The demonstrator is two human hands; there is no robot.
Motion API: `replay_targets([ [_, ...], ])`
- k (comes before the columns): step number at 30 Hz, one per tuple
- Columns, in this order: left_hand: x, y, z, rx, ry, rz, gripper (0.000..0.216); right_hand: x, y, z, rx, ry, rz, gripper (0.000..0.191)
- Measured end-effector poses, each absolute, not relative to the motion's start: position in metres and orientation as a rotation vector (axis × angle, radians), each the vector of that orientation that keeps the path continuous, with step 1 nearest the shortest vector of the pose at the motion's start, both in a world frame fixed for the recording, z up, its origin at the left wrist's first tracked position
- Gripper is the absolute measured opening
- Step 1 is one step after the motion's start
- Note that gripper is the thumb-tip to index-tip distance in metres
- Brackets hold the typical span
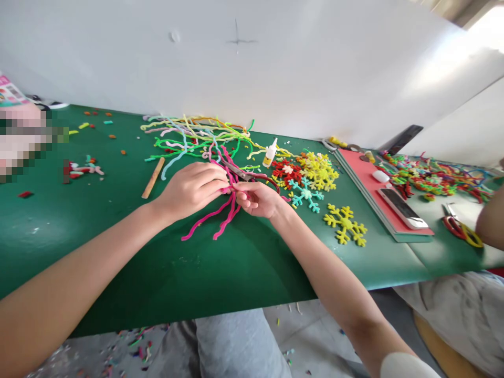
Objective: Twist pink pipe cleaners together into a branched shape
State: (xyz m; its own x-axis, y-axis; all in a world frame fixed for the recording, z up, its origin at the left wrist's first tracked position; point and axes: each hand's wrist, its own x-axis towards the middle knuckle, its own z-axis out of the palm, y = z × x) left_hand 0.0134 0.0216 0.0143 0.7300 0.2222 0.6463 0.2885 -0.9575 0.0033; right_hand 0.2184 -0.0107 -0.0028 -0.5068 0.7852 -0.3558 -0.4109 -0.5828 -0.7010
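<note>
At the far left of a green table [137,283], part of the view is blurred into blocks. Beside it, small coloured scraps are scattered, and a little pile of red, white and turquoise bits [84,168] is seen. Next, a flat wooden stick [153,178] is laid at a slant. Beyond it, toward the wall, a loose tangle of fuzzy strands [185,136] in yellow, green, pale blue and orange is spread.

The left hand [195,189] is placed palm down at the centre, and bright pink strands [232,202] are pinched at its fingertips. Their loose ends are fanned over the table toward the person. The same pink bunch is gripped between the thumb and forefinger of the right hand [258,199], whose other fingers are curled in. Just behind, a pair of scissors [238,170] is partly hidden by the right hand; whether it is touched cannot be told.

Farther right, a small white glue bottle [270,153] is seen near fuzzy snowflakes: red, clustered yellow, and turquoise [306,194]. A single yellow snowflake [346,224] is set apart, nearer the person. Then a white phone [403,209] is rested on a red sheet [364,170]. At the far right, red-and-yellow-handled scissors [459,228] are seen beside another person's arm [490,223].
</note>
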Motion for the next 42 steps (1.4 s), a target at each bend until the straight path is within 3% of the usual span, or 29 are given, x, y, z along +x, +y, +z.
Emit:
replay_targets([
  [6,0.016,0.018,0.015,-2.885,-0.589,-1.038,0.018,0.219,-0.011,-0.003,-0.894,-0.887,2.032,0.015],
  [10,0.020,0.013,0.020,-3.060,-0.881,-1.099,0.025,0.221,-0.014,0.000,-0.899,-1.063,1.881,0.022],
  [18,0.015,0.024,0.025,-3.572,-2.094,-0.989,0.023,0.221,-0.018,0.002,-0.982,-1.230,1.696,0.026],
  [22,0.013,0.028,0.023,-3.695,-2.357,-0.995,0.024,0.220,-0.021,0.005,-1.019,-1.286,1.632,0.025],
  [26,0.016,0.023,0.024,-3.582,-2.049,-0.939,0.030,0.221,-0.018,0.003,-0.992,-1.197,1.666,0.023],
  [31,0.016,0.021,0.018,-3.071,-1.003,-1.067,0.047,0.221,-0.011,-0.001,-0.989,-0.854,1.885,0.021],
  [33,0.014,0.023,0.015,-2.949,-0.718,-1.000,0.034,0.221,-0.010,-0.001,-1.005,-0.738,1.938,0.018],
  [35,0.012,0.025,0.014,-2.885,-0.577,-0.942,0.017,0.220,-0.010,0.000,-1.007,-0.664,1.983,0.018],
  [42,0.014,0.020,0.014,-2.853,-0.552,-1.000,0.013,0.220,-0.011,0.001,-0.959,-0.726,2.041,0.019],
])
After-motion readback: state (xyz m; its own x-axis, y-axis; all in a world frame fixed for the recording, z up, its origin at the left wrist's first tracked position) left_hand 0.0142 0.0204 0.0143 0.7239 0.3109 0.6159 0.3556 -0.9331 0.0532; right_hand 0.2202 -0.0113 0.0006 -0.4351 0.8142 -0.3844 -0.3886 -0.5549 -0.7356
